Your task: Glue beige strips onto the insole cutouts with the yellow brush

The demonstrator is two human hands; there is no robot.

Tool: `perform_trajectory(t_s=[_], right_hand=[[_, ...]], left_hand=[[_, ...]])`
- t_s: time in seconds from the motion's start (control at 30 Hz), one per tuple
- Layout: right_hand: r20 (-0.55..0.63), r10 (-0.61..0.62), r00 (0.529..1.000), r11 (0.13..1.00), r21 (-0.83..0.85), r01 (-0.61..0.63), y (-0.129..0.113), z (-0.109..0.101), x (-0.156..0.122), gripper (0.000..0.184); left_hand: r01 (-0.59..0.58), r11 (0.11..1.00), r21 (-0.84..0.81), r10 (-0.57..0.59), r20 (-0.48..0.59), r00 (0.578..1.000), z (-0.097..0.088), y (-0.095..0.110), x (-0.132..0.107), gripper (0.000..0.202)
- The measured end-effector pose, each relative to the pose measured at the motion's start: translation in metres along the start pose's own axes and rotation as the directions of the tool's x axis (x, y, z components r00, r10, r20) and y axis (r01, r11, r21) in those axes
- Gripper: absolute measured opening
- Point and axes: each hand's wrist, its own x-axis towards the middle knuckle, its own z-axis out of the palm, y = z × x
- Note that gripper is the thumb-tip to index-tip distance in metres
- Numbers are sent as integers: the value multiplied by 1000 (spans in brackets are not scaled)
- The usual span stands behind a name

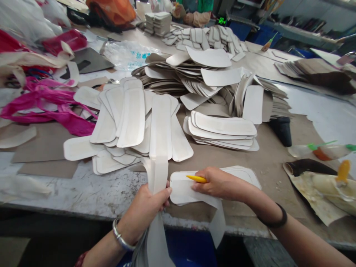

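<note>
My left hand [152, 205], with a silver bangle at its wrist, grips a bundle of long white strips [158, 176]; their ends hang down over the table's front edge. My right hand [215, 182] is closed around a slim yellow pointed tool [197, 179], whose tip points left. Beneath that hand lies a small stack of white rounded-corner panels [178, 196]. A pale strip [218, 222] trails from under the right hand and droops past the table edge. Beyond the left hand, a loose heap of similar white panels [130, 118] spreads out.
A neater pile of white panels [225, 128] lies behind my right hand, with larger piles farther back. To the left is a pink cloth bag [47, 104]. Glue-stained material [322, 185] and small bottles [328, 150] sit at right. Another person's hands [191, 17] are at the far side.
</note>
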Motion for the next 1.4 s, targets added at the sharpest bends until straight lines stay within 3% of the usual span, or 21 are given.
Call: perform_trajectory(t_s=[0.6,0.8,0.87,0.97,1.17,1.27,1.4], right_hand=[[-115,-62,991,983,-176,41,-5,6,3,19],[-225,1,974,978,-205,-49,17,10,-34,17],[-295,85,952,976,-167,-139,34,13,-54,18],[-426,217,878,951,-111,-289,60,20,-77,17],[-596,297,746,857,-178,-483,82,39,-77,18],[-625,305,719,829,-198,-524,79,40,-70,15],[-630,295,718,829,-205,-521,78,40,-68,12]], left_hand=[[41,998,51,-36,-81,996,9,8,0,35],[29,998,64,-23,-91,996,11,4,1,30],[28,998,60,-22,-101,995,11,3,1,29],[27,997,70,-17,-138,990,11,1,2,31],[15,992,122,5,-163,987,14,2,1,37],[8,991,137,15,-169,985,15,3,0,37],[0,990,141,23,-164,986,16,3,-1,37]])
